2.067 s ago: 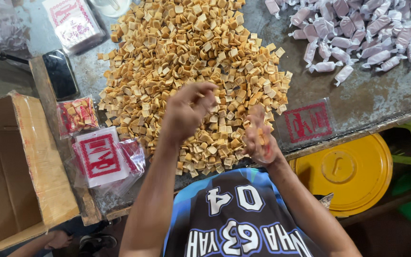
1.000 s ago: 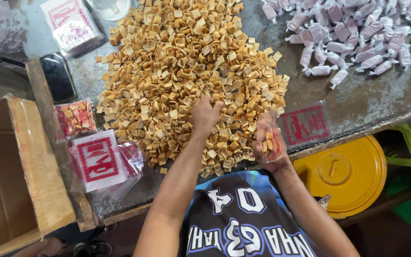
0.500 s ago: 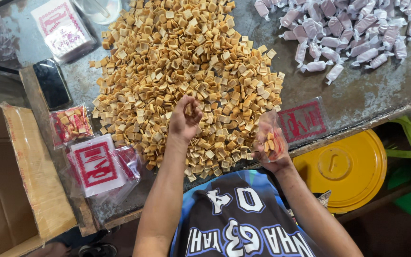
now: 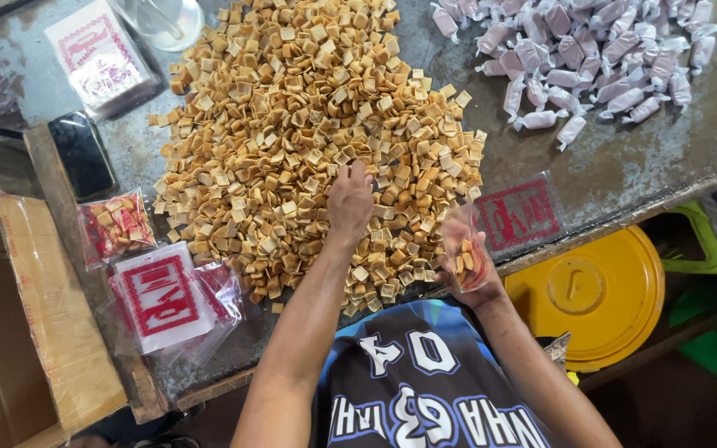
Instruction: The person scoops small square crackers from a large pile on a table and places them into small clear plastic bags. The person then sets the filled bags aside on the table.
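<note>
Nearest, the right hand [image 4: 468, 264] grips a small clear bag [image 4: 463, 249] partly filled with crackers, held at the table's [image 4: 624, 166] near edge as before. The left hand [image 4: 348, 199], which half a second ago was lifted and cupped, now reaches forward, fingers pressed down into the heap of square golden crackers [image 4: 292, 124]. Beyond, to the right, lies a pile of wrapped pale sweets [image 4: 591, 50].

Bare grey table [image 4: 624, 158] open right of centre, cracker pile [image 4: 309, 124] blocking centre, wrapped sweets [image 4: 591, 50] crowding upper right, packets [image 4: 159, 299] and cardboard box [image 4: 18, 332] obstructing left edge.
</note>
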